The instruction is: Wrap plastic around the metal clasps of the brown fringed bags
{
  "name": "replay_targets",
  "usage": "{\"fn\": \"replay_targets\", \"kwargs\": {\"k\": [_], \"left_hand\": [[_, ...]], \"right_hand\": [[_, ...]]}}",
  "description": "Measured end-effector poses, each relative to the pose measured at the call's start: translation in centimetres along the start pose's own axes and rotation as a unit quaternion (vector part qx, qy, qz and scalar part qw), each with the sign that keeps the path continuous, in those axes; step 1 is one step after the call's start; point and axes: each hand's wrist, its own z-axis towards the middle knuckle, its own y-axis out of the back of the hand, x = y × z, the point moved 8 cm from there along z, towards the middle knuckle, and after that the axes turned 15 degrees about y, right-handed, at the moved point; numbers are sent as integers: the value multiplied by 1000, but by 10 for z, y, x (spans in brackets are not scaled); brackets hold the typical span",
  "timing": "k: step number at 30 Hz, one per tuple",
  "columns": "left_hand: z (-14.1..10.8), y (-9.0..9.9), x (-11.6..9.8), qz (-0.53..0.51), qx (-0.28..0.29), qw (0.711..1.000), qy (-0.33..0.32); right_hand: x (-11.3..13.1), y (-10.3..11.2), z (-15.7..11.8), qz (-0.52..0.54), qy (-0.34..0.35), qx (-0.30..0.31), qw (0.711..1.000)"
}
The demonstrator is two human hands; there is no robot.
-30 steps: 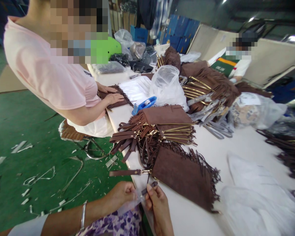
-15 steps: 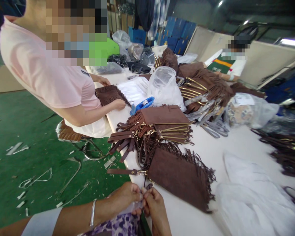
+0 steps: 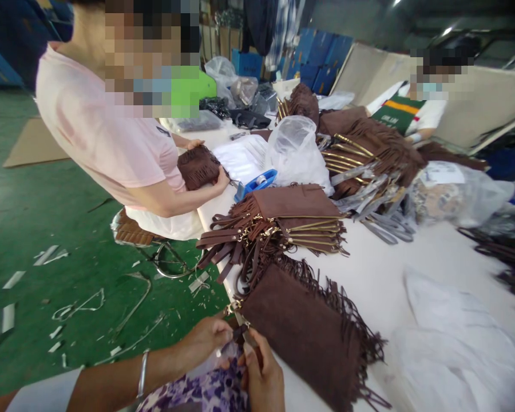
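A dark brown fringed pouch lies on the white table's near edge, with a gold clasp at its left corner. Just below that clasp, my left hand pinches a small piece of clear plastic. Close beside it, my right hand has thumb and fingers closed on a dark strap end by the pouch's corner. Behind the pouch is a stack of brown fringed pouches with gold zippers and wrist straps.
A person in pink holds a brown fringed pouch at the left. Another person is at the back right. White sheets, a clear bag, a blue holder and more brown pouches cover parts of the table.
The near pouch and its clasp have shifted down and left towards my hands. My hands have moved slightly left and lower. The person in pink has turned up the pouch held there.
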Motion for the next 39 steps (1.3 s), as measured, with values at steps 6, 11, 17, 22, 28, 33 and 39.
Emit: {"fn": "replay_targets", "kwargs": {"k": [6,11,17,22,28,33,39], "left_hand": [[8,-12,-13,20,10,998,-56],[12,-4,-15,45,-80,991,-95],[1,-1,-24,117,-128,973,-153],[-1,-2,-24,93,-98,982,-132],[12,-15,-13,34,-17,998,-47],[10,-17,-17,40,-3,997,-72],[11,-13,-8,-32,35,997,-66]], "right_hand": [[-6,-4,-4,10,-10,2,1000],[-5,-6,-2,10,1,-6,1000],[4,-8,3,-29,9,9,1000],[12,-1,8,-98,72,-21,992],[10,9,6,-107,72,-66,990],[16,11,6,-134,79,-62,986],[18,6,8,-190,86,-46,977]]}}
